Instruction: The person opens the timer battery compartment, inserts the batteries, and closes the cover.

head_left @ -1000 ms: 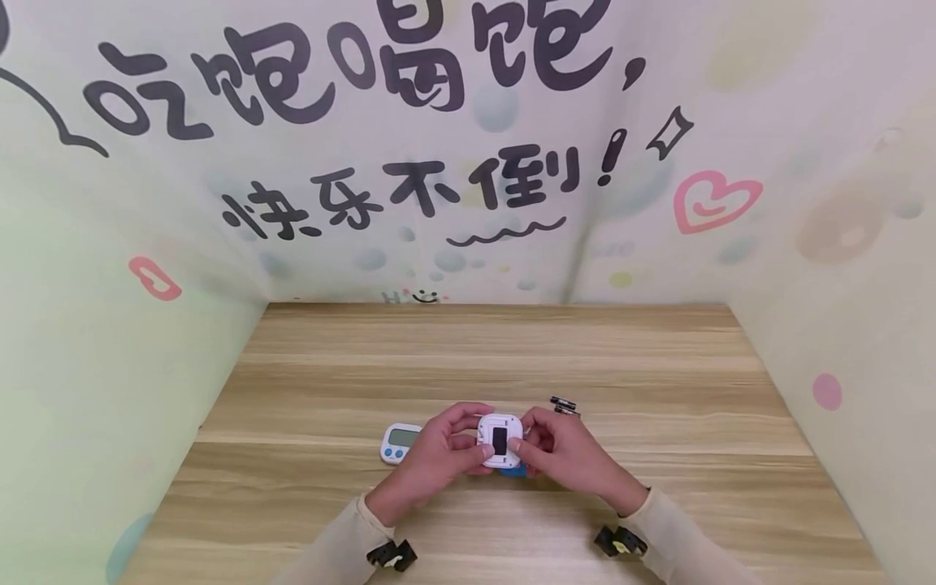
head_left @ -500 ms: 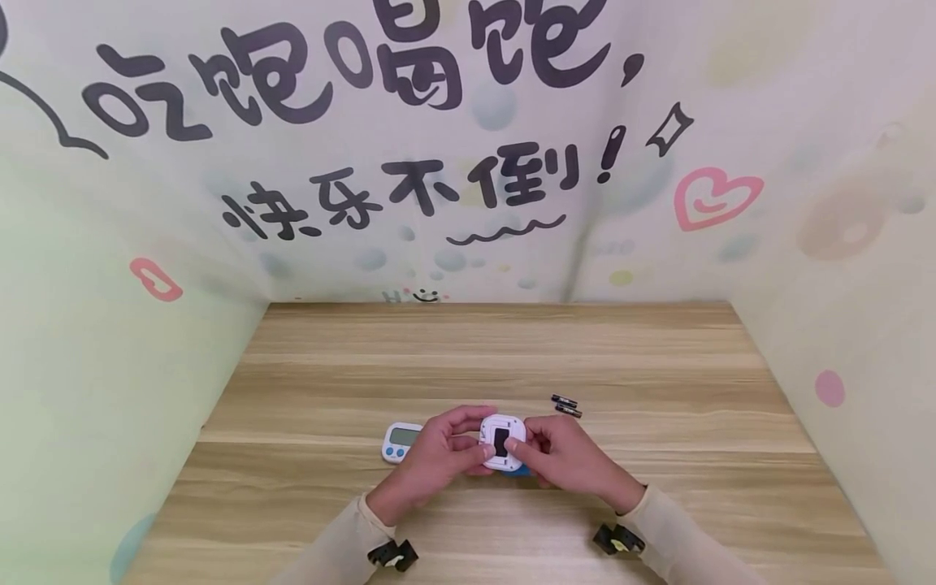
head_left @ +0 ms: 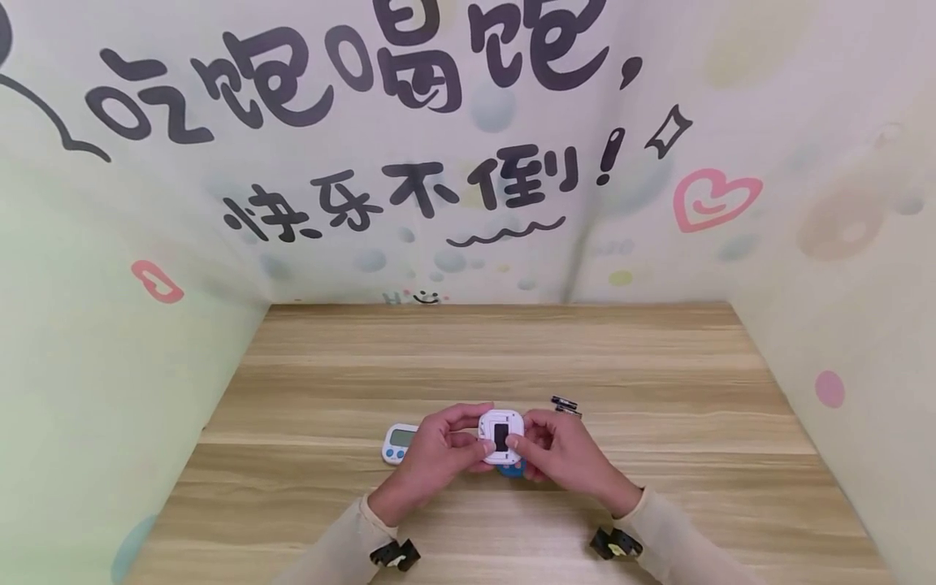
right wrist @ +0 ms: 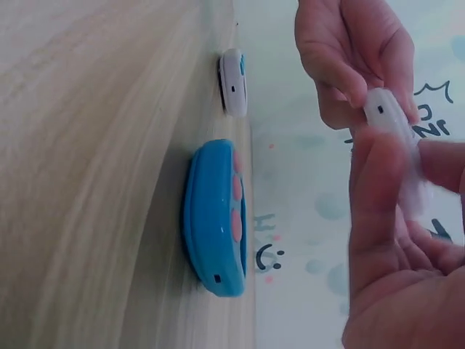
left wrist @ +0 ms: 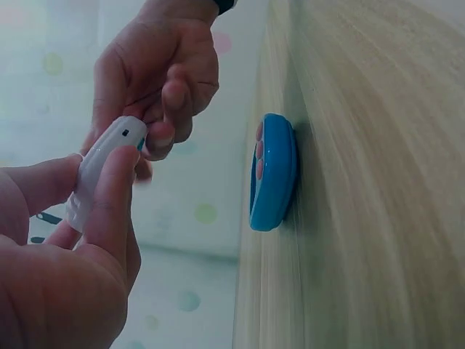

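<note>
A small white digital timer (head_left: 501, 437) is held above the table, its back with a black rectangle facing up in the head view. My left hand (head_left: 437, 451) grips its left side between thumb and fingers. At the opposite side, my right hand (head_left: 573, 457) pinches it, the thumb on the back near the black rectangle. Both wrist views show the timer (left wrist: 102, 167) edge-on between the two hands. Below it on the table lies a blue timer (right wrist: 211, 218) with pink buttons, mostly hidden from above. The held timer's front is largely out of sight.
Left of the hands, a second white timer (head_left: 400, 439) with blue buttons lies screen up, partly covered by the left hand. Two dark batteries (head_left: 564, 403) lie just beyond the right hand. Printed walls enclose the wooden table (head_left: 468, 349) at the back and sides.
The held timer shifts only slightly and stays between both hands. My right thumb slides a little on its back, and more of the blue timer shows below it.
</note>
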Demonstrator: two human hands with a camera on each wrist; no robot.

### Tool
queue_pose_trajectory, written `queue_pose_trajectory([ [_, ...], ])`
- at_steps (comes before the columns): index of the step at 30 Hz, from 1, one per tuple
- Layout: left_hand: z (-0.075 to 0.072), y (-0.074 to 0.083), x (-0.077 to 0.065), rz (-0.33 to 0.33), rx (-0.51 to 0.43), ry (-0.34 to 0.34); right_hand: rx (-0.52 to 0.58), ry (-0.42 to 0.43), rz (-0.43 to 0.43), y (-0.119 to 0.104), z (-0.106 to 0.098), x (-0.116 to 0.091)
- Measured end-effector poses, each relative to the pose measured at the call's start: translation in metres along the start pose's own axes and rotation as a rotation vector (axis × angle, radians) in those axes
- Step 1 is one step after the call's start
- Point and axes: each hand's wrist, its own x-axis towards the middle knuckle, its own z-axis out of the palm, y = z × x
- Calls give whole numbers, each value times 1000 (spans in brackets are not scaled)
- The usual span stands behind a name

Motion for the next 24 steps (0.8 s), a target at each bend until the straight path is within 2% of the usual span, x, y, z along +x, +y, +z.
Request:
queue_pose_trajectory([
  [3,1,0,1,1,0,13,25,57,-20,1,2,0],
  [6,1,-1,2,0,-18,8,48,75,-57,2,2,-1],
  [12,1,-2,2,23,-70,-28,105,36,-146,7,2,1],
  [17,1,-2,-1,34,-127,-52,156,-35,-165,9,4,1],
  [24,2,-1,-2,9,-151,-62,142,-16,-196,6,6,-1],
])
